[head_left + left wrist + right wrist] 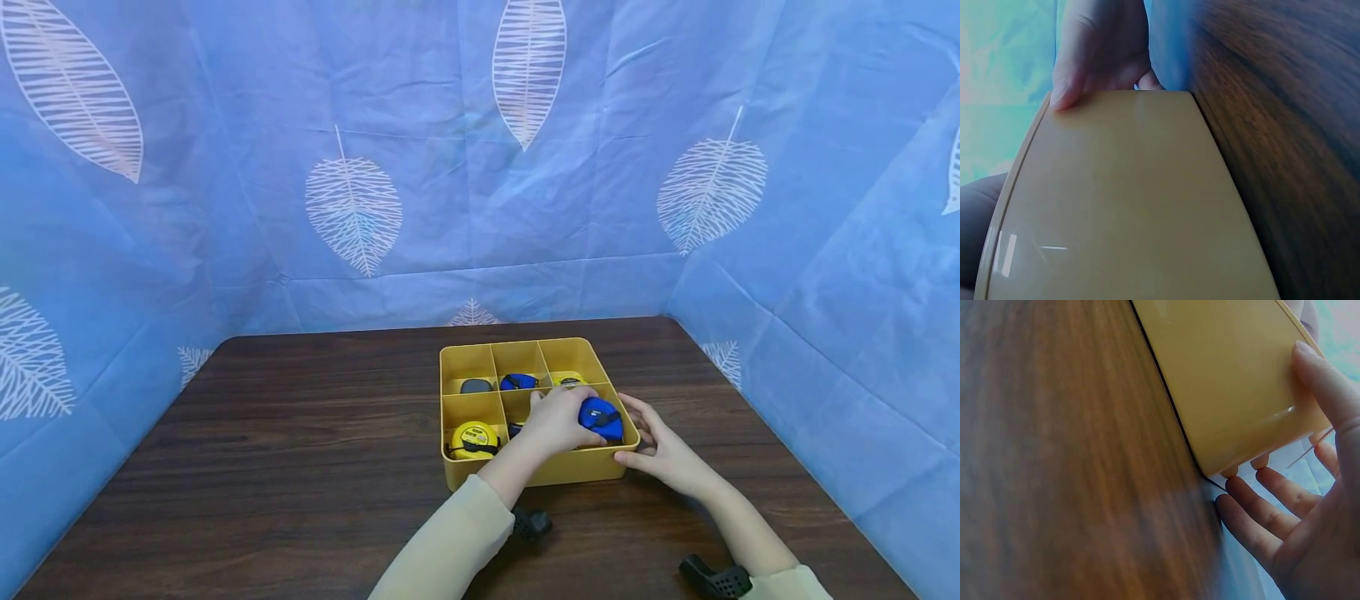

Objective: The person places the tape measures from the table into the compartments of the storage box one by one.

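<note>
A yellow divided box (465, 408) rests on the table, its front wall also visible in the left wrist view. My left hand (557, 423) reaches over the front and grips a blue tape measure (602, 419) in the front right compartment. With thumb on the front wall and fingers along the side, my right hand (670, 457) holds the box's front right corner. In the front left compartment lies a yellow tape measure (474, 440). Behind sit a grey rounded item (476, 386), another blue tape measure (519, 381) and another yellow one (567, 379). My left hand mostly hides the front middle compartment.
The dark wooden table (300, 467) extends left and in front of the box. A blue cloth (450, 208) with white leaf patterns hangs behind and at both sides. Black wrist devices (716, 577) are worn on both arms.
</note>
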{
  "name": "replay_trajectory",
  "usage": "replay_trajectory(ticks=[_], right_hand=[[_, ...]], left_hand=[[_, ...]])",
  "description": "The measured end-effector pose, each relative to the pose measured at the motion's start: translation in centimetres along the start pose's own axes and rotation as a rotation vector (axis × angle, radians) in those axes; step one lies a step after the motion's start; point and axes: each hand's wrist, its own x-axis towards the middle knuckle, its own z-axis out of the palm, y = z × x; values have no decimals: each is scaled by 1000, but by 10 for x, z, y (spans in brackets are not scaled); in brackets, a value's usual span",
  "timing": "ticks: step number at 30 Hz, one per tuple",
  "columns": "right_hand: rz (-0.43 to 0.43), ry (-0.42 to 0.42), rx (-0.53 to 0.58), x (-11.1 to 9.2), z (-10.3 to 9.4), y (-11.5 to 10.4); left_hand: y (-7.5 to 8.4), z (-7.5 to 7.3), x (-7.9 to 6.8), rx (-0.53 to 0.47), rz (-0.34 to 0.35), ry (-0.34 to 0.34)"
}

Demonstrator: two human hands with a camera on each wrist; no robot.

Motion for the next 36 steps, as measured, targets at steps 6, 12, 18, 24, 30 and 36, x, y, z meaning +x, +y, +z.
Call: replay_trajectory(ticks=[6, 12, 18, 24, 30, 36], right_hand=[[21, 6, -10, 0, 0, -1], [16, 5, -7, 0, 1, -1], [7, 1, -3, 0, 0, 0], [14, -6, -2, 0, -1, 0], [12, -2, -4, -1, -2, 0], [19, 1, -18, 0, -2, 0]], left_hand=[[1, 0, 0, 35, -1, -37], [2, 1, 2, 67, 1, -86], [2, 1, 4, 84, 1, -108], [3, 1, 6, 141, -13, -150], [9, -1, 9, 214, -30, -206], [14, -4, 9, 267, -54, -234]])
